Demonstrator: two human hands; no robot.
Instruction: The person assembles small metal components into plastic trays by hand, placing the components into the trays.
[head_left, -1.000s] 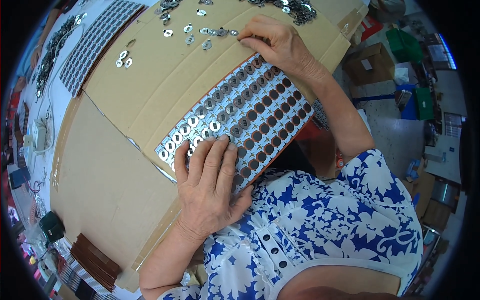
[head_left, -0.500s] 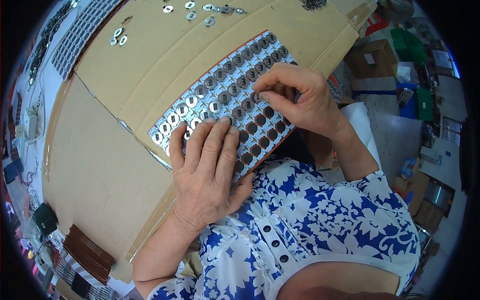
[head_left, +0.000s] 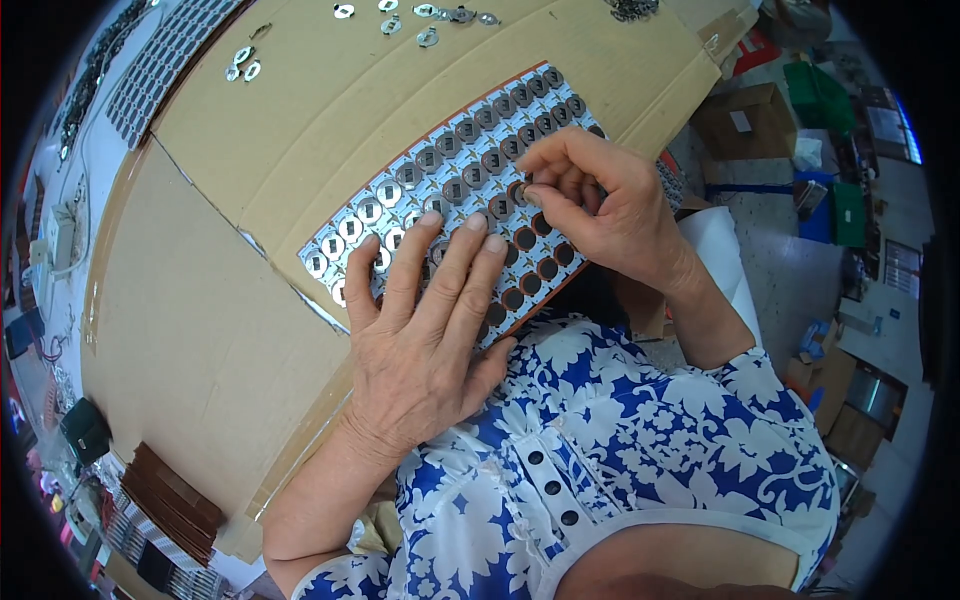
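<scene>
A flat white-and-brown panel, apparently a circuit-board sheet, lies tilted across the cardboard in front of me. Rows of round silver discs cover its far and left parts; bare dark circles show along its near right side. My left hand rests on the panel, fingers spread over the discs and thumb at the near edge. Above the right half, my right hand pinches thumb and forefinger together beside one dark circle. Whatever is between those fingertips is too small and hidden to name.
Loose silver clips lie scattered at the far side, with a few more clips farther left. Another patterned panel sits at the far left. A stack of brown sheets is at lower left. Cardboard boxes stand on the right.
My left hand has slid a little right and away from me, its fingers wider apart. My right hand's pinch has shifted slightly right, uncovering a dark circle's edge.
</scene>
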